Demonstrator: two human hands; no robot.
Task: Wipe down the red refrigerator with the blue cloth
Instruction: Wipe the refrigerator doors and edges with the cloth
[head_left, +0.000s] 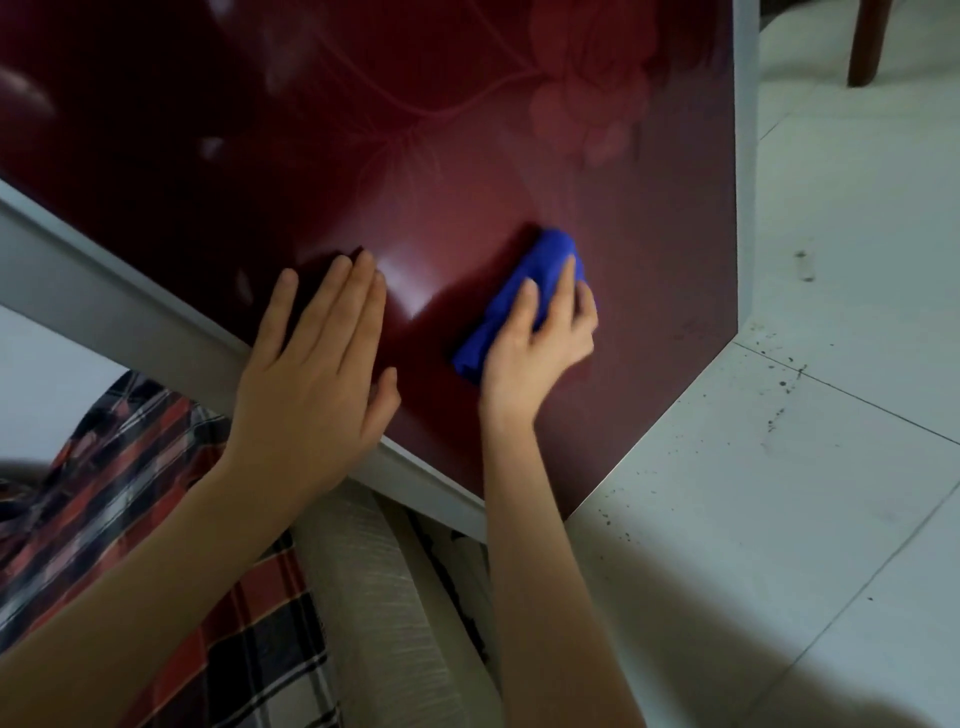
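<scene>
Red and glossy, the red refrigerator (467, 156) fills the upper left of the head view. A faint flower pattern shows on its panel, and its top and far left run out of sight. A pale grey trim (104, 291) borders the lower edge of the panel and slants down toward the middle.

The left hand (317, 364) lies flat on the panel near that trim, with its fingers (358, 291) straight and close together, holding nothing. A bright glare sits on the panel just beside its fingertips.

The blue cloth (519, 291) is bunched into a roll against the red panel, right of the left hand and apart from it. The right hand (540, 353) is on top of it, with its fingers (563, 291) curled over the roll and pressing it to the surface. The thumb is hidden, and hand and cloth are both a little blurred. The cloth's lower end pokes out at the left of the palm.

At the right is a pale tiled floor (831, 467), with dark specks (802, 265) scattered on it that are too small to identify. At the top right a brown chair leg (867, 47) is cut off above.

Below the trim, a red and black checked fabric (156, 519) shows partly behind the left forearm, beside a ribbed beige fabric (374, 597). What either of them belongs to is hard to make out.
</scene>
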